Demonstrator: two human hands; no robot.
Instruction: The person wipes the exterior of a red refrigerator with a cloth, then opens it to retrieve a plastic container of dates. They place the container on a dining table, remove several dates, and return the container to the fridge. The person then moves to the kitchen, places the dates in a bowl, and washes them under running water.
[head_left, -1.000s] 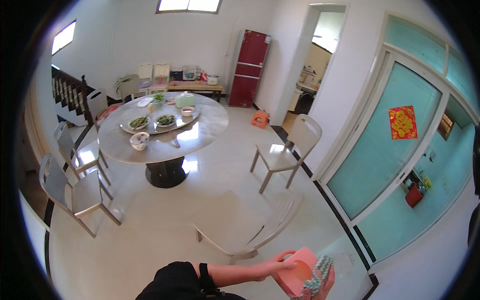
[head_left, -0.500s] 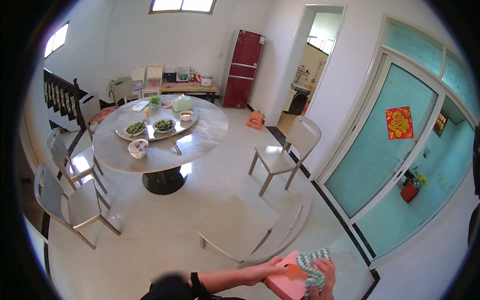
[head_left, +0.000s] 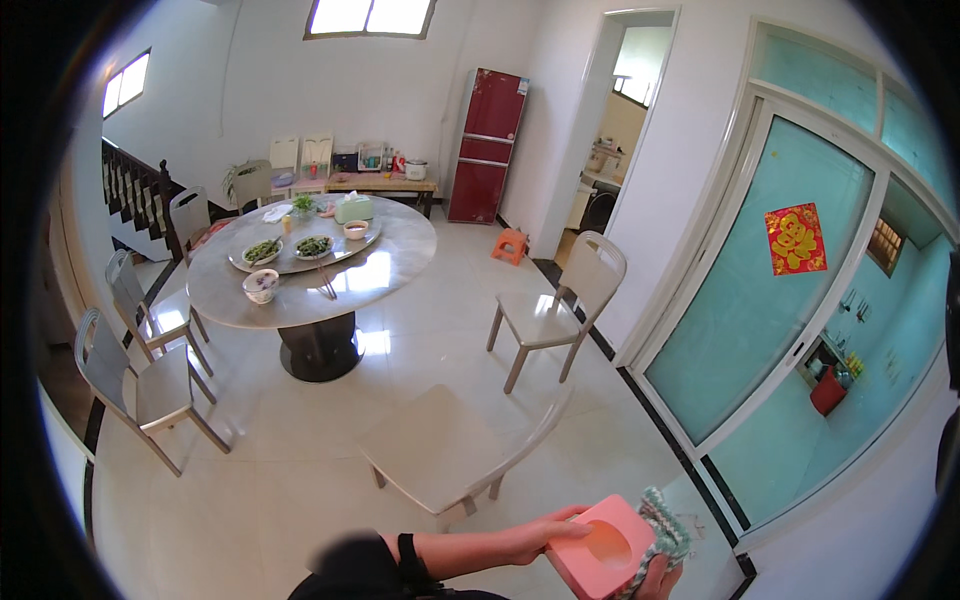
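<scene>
A pink tissue box (head_left: 612, 510) with an oval opening in its top is in front of me at the lower right. My left hand (head_left: 540, 537) is closed on its left side, thumb on the top near the opening. On the box's right side lies a green-and-white zigzag-patterned cloth (head_left: 664, 532). My right hand (head_left: 657, 580) presses that cloth against the box, its fingers partly hidden by the cloth and the frame's lower edge. Just beyond the box stands a beige chair (head_left: 440, 440).
A round marble table (head_left: 400, 280) carries dishes, a bowl, chopsticks and a green tissue box (head_left: 354, 208). Another chair (head_left: 540, 318) stands near the wall; several more line the left. Sliding glass doors (head_left: 740, 280) are at the right, with a red refrigerator (head_left: 487, 145) and orange stool (head_left: 509, 246) farther back.
The cloth has shifted from the top of the tissue box to its right side, with my right hand. The box's opening now shows more fully, and the view has shifted slightly.
</scene>
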